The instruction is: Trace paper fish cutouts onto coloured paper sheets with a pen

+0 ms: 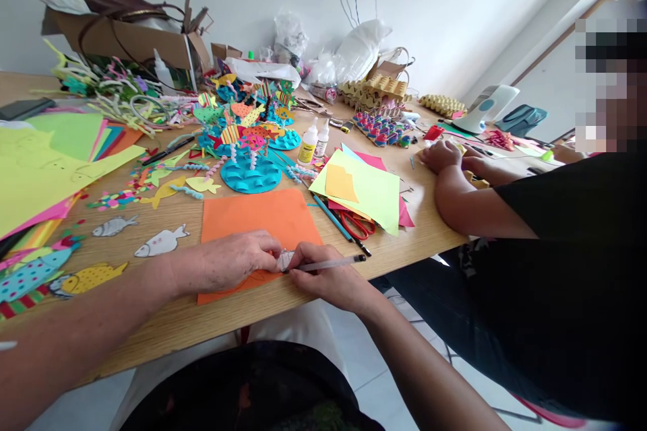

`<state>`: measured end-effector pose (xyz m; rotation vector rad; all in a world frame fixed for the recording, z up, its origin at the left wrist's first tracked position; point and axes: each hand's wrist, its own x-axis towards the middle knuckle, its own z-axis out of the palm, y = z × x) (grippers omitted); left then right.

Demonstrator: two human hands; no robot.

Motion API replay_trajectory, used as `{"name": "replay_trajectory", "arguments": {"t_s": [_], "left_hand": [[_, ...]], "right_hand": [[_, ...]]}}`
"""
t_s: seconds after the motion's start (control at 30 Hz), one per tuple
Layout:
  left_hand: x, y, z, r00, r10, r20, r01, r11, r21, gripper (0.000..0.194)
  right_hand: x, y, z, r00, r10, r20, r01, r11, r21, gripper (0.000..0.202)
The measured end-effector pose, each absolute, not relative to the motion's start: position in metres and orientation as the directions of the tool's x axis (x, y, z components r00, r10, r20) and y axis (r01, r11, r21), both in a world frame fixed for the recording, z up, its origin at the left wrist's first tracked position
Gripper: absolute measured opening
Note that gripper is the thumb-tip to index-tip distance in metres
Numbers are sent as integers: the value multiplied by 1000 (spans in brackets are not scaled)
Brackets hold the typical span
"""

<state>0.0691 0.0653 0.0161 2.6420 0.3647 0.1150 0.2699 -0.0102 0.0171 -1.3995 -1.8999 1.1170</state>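
Lying at the near edge of the table (424, 215), an orange sheet (257, 215) sits under both of the person's hands. The right hand (328, 276) pinches a pale pen (331, 262) between thumb and fingers, its black end pointing toward the right edge of the table. The left hand (235, 259) lies flat over the sheet, fingers close together, with the fingertips at a small white cutout (285, 260) on it; whether they pinch the cutout or only press it down, I cannot tell. The cutout is between the two hands, near the table's near edge, mostly covered by fingers.

Toward the left edge lie a grey paper fish (114, 225), a white paper fish (162, 241) and a yellow dotted fish (96, 278), with a pile of coloured paper (30, 175) farther left. Just beyond the orange sheet stands a blue base (251, 172) with colourful fish above it. To the right, a light green sheet (377, 188) partly covers red-handled scissors (354, 225); two glue bottles (314, 143) stand behind. A cardboard box (136, 47) is by the far edge. Near the right edge, a co-worker's hand (442, 155) rests over the table.
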Motion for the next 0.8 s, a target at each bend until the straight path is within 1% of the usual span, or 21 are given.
{"name": "replay_trajectory", "arguments": {"t_s": [0.1,0.2,0.33,0.43,0.63,0.8], "left_hand": [[71,63,19,972,237,-12,219,-876,431,28],[74,61,20,970,240,-30,226,-855,466,29],[75,60,18,966,260,-5,226,-829,512,31],[73,60,16,964,267,15,222,-831,510,31],[72,59,15,954,299,9,251,-817,519,33],[72,57,16,959,282,27,225,-817,532,36]], "right_hand": [[270,-10,16,-339,940,-50,502,135,-854,9],[271,-11,16,-332,942,-51,518,137,-844,9],[272,-13,17,-318,947,-46,531,137,-836,12],[273,-13,17,-301,953,-43,536,131,-834,11],[274,-13,18,-286,957,-54,528,110,-842,12],[275,-11,17,-282,958,-51,533,112,-839,13]]}}
